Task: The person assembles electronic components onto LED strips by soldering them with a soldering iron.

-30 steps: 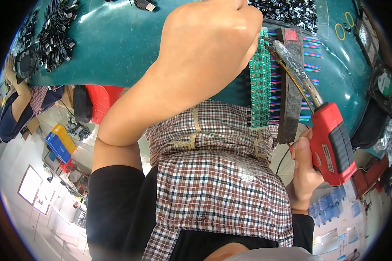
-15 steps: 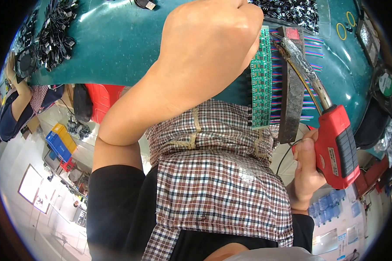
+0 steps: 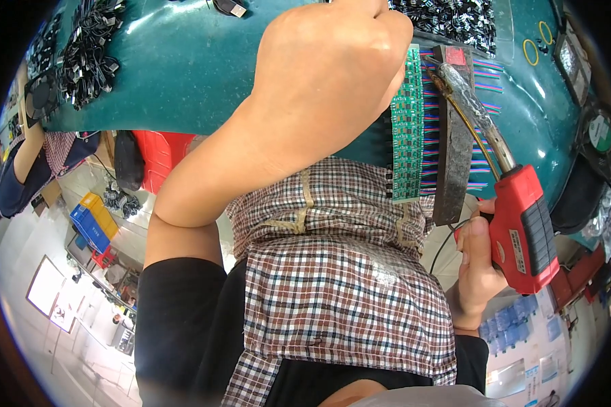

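Observation:
My right hand is wrapped round the handle of a red and black soldering gun. Its metal tip reaches up to the wires at the far end of a long green circuit board panel. Thin coloured wires run from the panel's right edge under a dark, worn bar with a red patch on top. My left hand is closed beside the panel's far end, back of the hand up. Its fingertips, and whatever is between them, are hidden behind the hand.
Behind the panel a tray holds many small black and silver connectors. Bundles of black USB cables lie at the far left of the green table, near another person's arm. Yellow rings lie at the right.
Both my hands and the soldering gun have barely shifted. At the left, the other person's arm has moved a little.

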`<state>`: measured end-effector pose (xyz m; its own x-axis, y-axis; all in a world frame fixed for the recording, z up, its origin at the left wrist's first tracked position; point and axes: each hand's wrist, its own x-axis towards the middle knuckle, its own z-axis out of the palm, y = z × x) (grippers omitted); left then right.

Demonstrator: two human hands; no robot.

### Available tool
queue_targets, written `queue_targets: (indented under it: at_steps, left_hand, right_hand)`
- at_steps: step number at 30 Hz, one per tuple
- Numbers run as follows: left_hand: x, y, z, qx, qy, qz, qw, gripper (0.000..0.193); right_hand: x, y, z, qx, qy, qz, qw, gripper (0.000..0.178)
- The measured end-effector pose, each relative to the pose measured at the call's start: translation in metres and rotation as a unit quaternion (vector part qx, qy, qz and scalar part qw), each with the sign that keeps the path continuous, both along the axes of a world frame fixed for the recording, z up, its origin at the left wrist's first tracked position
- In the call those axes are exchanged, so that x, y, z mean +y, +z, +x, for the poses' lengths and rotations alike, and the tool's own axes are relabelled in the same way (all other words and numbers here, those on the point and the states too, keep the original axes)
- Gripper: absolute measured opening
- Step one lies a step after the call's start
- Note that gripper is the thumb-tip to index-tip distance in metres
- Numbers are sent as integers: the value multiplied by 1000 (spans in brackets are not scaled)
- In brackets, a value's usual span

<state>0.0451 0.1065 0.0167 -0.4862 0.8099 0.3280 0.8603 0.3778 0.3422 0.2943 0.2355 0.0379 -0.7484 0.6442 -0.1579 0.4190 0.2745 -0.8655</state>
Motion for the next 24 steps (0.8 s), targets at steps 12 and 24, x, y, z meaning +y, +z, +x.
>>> queue_targets:
  at_steps: [12,24]
  left_hand:
    - [-11,-16,13,-73,56,30,995,8]
    - [-34,-1,-61,23,226,63,972,19]
  right_hand:
    - [-11,8,-4,36,-104,-77,991,19]
    - [-5,3,0,69,-77,-44,994,17]
